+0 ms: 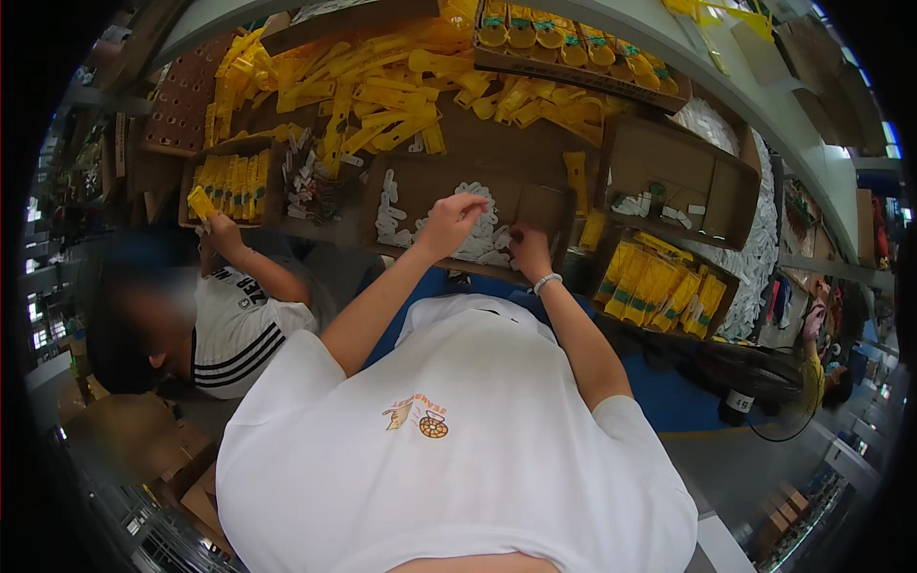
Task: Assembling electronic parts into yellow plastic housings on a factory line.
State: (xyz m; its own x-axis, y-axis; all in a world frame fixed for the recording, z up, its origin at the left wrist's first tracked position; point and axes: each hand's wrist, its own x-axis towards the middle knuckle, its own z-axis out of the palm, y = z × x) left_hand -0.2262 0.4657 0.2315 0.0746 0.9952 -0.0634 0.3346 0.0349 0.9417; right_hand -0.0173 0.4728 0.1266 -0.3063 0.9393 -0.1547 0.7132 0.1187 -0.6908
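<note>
The small white plastic pieces (pixel 485 229) are heaped in the shallow cardboard tray (pixel 430 175), directly in front of the wearer, and both hands are held over that tray. The left hand (pixel 451 225) is placed over the left flank of the heap, its fingers pointed toward the right and slightly away from the body; pieces are seen beyond, beneath and to the right of it. The right hand (pixel 531 252) is set at the heap's right edge, its fingertips turned down and inward, so the pieces are found just to its left. The heap as a whole is stretched from the tray's far part toward its near wall, while single pieces are lain in mixed directions. The second, thinner line of white pieces (pixel 388 212) is ranged along the tray's left wall, nearer to the left hand. The left grip is loosely extended and the right grip narrowly curled; whether a piece is pinched in either cannot be told.
</note>
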